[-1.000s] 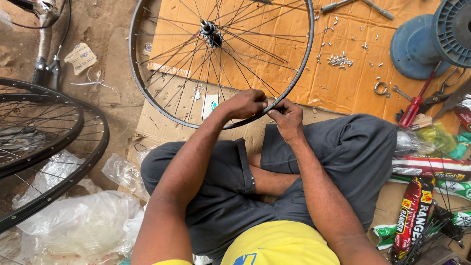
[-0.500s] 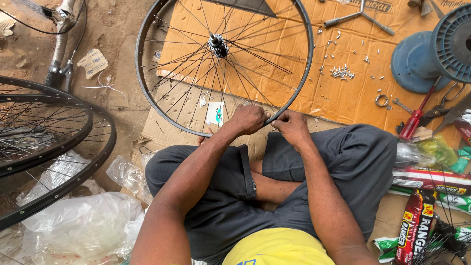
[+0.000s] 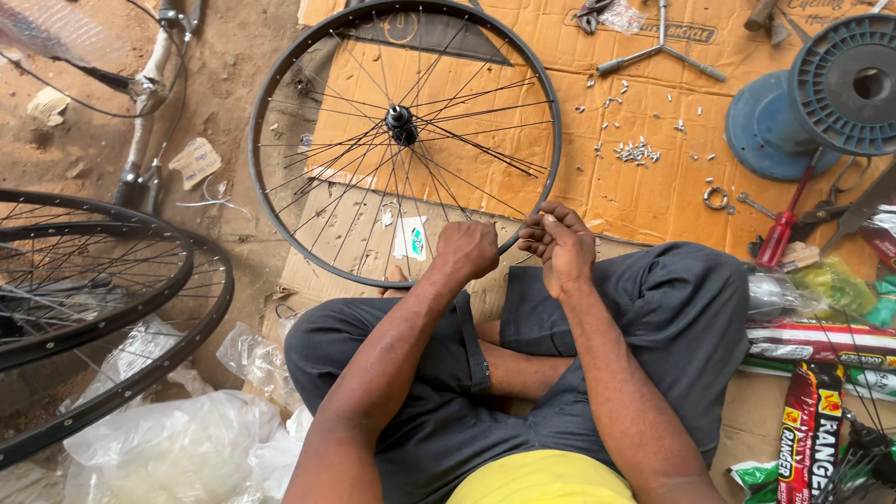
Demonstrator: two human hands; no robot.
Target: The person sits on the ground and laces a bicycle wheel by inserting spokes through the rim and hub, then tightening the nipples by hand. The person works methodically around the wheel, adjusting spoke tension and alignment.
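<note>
Left hand (image 3: 467, 250) clenched on the near rim of a spoked bicycle wheel (image 3: 280, 247), right hand (image 3: 560, 245) beside it, fingers (image 3: 539, 227) pinching a spoke end, wheel flat on cardboard (image 3: 635, 187)

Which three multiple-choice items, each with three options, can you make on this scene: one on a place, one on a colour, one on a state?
1. Where does the red screwdriver lie?
A. right of the wheel, on the cardboard's edge
B. inside the wheel
C. on the plastic bags

2. What colour is the round spool at top right?
A. yellow
B. blue
C. white

3. How is the bicycle wheel placed?
A. hanging from a hook
B. mounted on a bicycle
C. flat on the cardboard, near rim at the hands

Answers: 1 A, it lies beside the spool's base, right of the rim. 2 B, both spool discs are blue. 3 C, the left hand and right hand are at the near rim, and cardboard shows through the spokes.
</note>
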